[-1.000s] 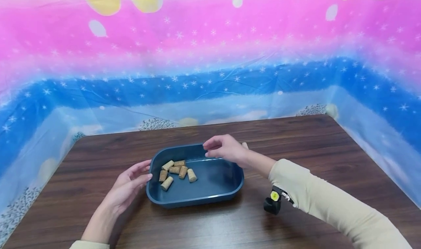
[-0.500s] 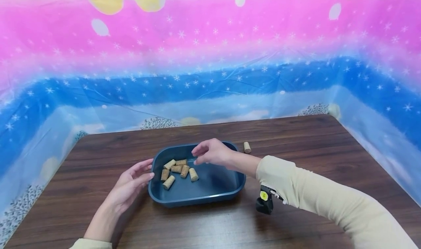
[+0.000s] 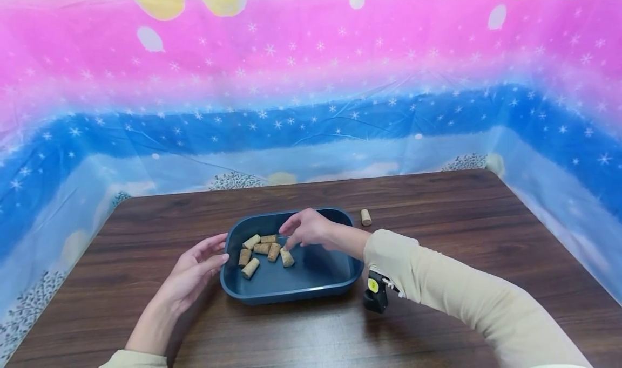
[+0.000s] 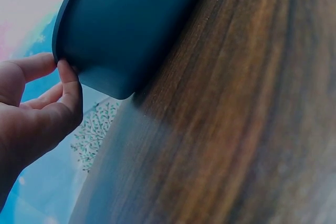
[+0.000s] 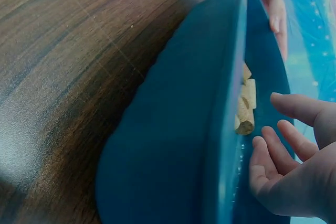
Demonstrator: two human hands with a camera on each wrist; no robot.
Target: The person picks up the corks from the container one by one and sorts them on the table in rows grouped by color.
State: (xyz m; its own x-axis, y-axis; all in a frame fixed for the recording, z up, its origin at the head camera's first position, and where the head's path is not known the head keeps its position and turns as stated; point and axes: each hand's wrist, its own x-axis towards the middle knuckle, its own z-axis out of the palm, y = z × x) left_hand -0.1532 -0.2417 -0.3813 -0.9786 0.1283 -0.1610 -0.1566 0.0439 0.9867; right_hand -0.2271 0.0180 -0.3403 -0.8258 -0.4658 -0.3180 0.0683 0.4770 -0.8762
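Observation:
A dark blue plastic tub (image 3: pixel 311 291) with rounded corners sits on the table, several corks (image 3: pixel 262 248) gathered toward its left end. My left hand (image 3: pixel 191 273) pinches the tub's left rim between thumb and fingers; the left wrist view shows the fingertips right at the tub's edge (image 4: pixel 60 30). Over the inside of the tub is my right hand (image 3: pixel 311 229), fingers loosely bent and apart. One fingertip overlaps the top of the rightmost pale cork (image 3: pixel 287 258) in the head view. Nothing shows between the right fingers in the right wrist view (image 5: pixel 289 161).
A single pale cork (image 3: pixel 366 217) stands on the table behind the tub's right corner. The dark wood table (image 3: pixel 437 211) ends at a pink and blue patterned cloth (image 3: pixel 311 87). A small black camera (image 3: pixel 376 292) hangs under my right wrist.
My right hand has moved left and lower over the tub, toward the corks. The lone cork behind it has come into full view. The left hand has kept its place at the rim.

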